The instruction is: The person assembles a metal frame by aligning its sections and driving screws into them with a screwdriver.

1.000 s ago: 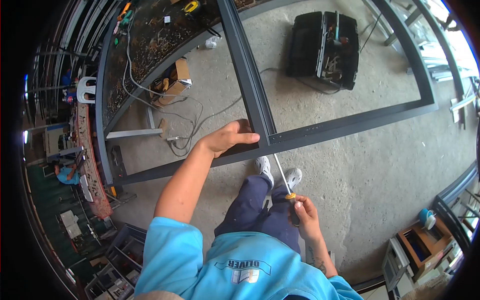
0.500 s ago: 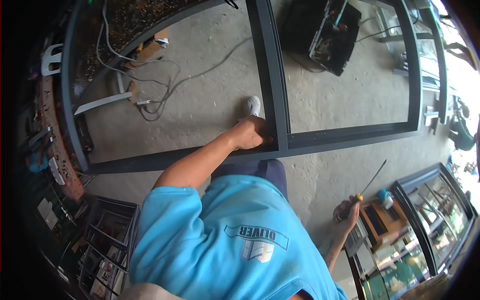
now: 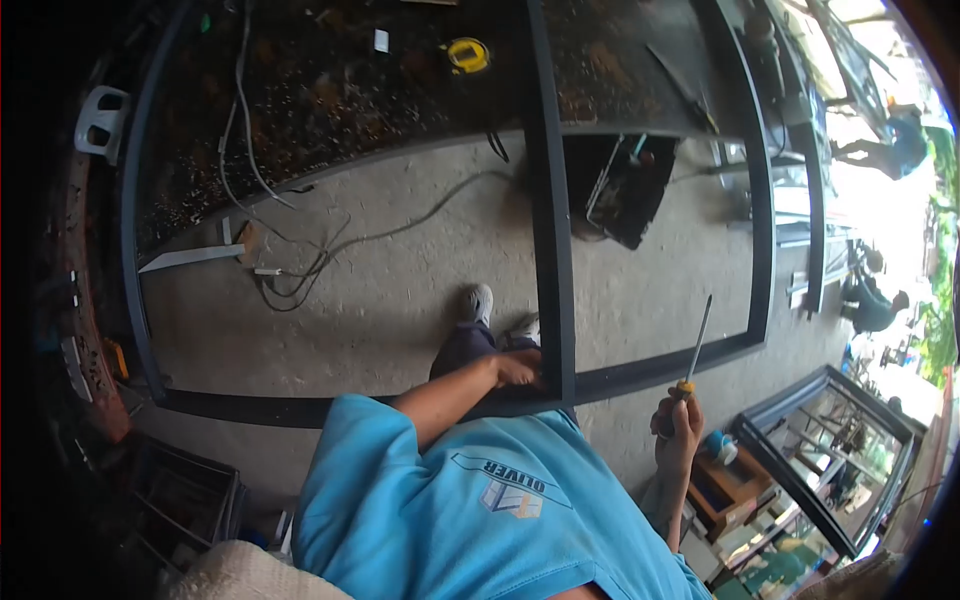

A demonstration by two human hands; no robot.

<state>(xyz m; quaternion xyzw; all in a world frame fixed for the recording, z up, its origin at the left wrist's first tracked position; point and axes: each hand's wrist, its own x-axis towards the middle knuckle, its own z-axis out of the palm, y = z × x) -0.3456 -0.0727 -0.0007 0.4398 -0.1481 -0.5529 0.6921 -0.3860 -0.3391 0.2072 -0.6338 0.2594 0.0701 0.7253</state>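
Note:
A large dark frame (image 3: 553, 200) with a middle bar lies in front of my body, reaching over a dark speckled table. My left hand (image 3: 519, 370) is closed at the near end of the middle bar, where it meets the near rail; its fingertips are hidden behind the bar. On the right, my right hand (image 3: 677, 420) is wrapped round the handle of a screwdriver (image 3: 699, 345), whose long shaft points up and away from me. The screwdriver's tip is apart from the frame's surface as far as I can see.
On the speckled table (image 3: 330, 90) are a yellow tape measure (image 3: 467, 56) and a long pointed tool (image 3: 683, 88). A black crate (image 3: 625, 190) and a cable (image 3: 430, 212) are on the floor. Another frame (image 3: 800, 515) leans at the right. People (image 3: 872, 300) are in the background.
My right hand has risen with the screwdriver toward the frame's near rail. The view has shifted, showing more of the table. My left hand still touches the middle bar's near end.

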